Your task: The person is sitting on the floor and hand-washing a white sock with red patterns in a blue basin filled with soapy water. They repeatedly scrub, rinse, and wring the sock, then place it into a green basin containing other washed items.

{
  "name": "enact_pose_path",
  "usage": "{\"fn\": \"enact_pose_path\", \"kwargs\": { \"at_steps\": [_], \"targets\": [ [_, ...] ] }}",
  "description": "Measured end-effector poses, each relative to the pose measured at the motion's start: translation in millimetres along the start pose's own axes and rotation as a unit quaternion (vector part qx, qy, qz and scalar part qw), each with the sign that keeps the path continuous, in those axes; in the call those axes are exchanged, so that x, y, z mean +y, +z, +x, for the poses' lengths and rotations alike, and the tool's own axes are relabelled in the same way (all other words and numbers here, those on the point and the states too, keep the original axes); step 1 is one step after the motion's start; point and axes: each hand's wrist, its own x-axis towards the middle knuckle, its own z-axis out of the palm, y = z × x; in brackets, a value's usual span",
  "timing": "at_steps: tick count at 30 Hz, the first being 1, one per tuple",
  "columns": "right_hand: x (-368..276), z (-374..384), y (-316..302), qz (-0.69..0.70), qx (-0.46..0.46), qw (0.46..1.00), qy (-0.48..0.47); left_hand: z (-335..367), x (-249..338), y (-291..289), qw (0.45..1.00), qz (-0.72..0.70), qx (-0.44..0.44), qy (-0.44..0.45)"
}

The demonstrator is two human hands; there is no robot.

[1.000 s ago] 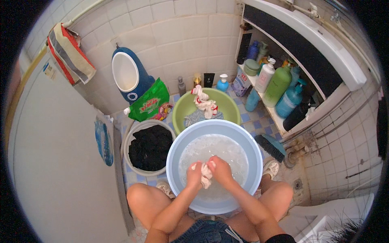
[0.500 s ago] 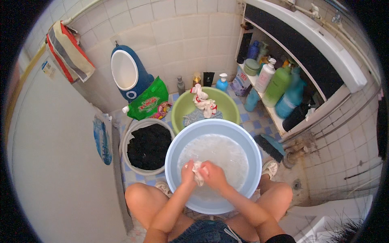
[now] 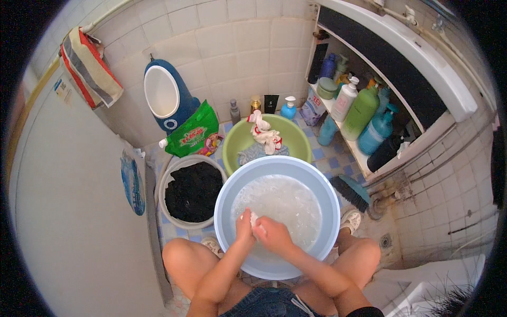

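Over a light blue basin (image 3: pixel 224 185) of cloudy, sudsy water, both hands are closed on one small wet white cloth (image 3: pixel 254 217). My left hand (image 3: pixel 244 226) grips it from the left. My right hand (image 3: pixel 274 234) is wrapped round it from the right, knuckles up. Most of the cloth is hidden in the fingers, so its exact kind does not show. Just beyond stands a green basin (image 3: pixel 301 142) with red-and-white socks (image 3: pixel 268 138) draped on a grey-blue cloth (image 3: pixel 261 152).
Left of the blue basin sits a grey tub (image 3: pixel 164 211) of black clothes (image 3: pixel 193 191). A green detergent pouch (image 3: pixel 193 132) leans behind it, near a wall urinal (image 3: pixel 170 95). On the right are a shelf of bottles (image 3: pixel 361 112), a brush (image 3: pixel 351 192) and a floor drain (image 3: pixel 386 241).
My hands have drawn closer together round the white cloth. Less of it shows now, and the end that hung below the fingers is out of sight.
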Motion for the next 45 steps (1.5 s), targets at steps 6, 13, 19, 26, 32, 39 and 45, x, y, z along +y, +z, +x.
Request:
{"fn": "enact_pose_path", "kwargs": {
  "at_steps": [6, 13, 19, 26, 32, 39, 45],
  "targets": [
    [45, 10, 3, -0.013, 0.049, 0.994, 0.097, -25, 12, 29, 0.996, -0.012, 0.003, -0.089],
    [49, 30, -37, 0.326, 0.032, 0.908, 0.259, -22, 22, 22, 0.973, 0.199, -0.113, 0.009],
    [68, 28, -41, 0.218, 0.009, 0.970, 0.109, -23, 30, 36, 0.998, 0.010, -0.055, 0.028],
    [-11, -1, -7, -0.024, -0.039, 0.999, -0.014, -1, 5, 7, 0.988, 0.108, -0.012, 0.108],
    [39, 26, -21, -0.107, 0.019, 0.984, 0.142, -32, 13, 36, 0.991, 0.127, 0.015, 0.047],
    [-1, -7, 0, -0.017, 0.004, 0.998, -0.064, -4, 3, 12, 0.981, 0.154, 0.078, 0.091],
    [58, 11, 0, -0.087, 0.028, 0.990, 0.108, -23, 7, 29, 0.991, 0.129, 0.024, 0.020]
  ]
}}
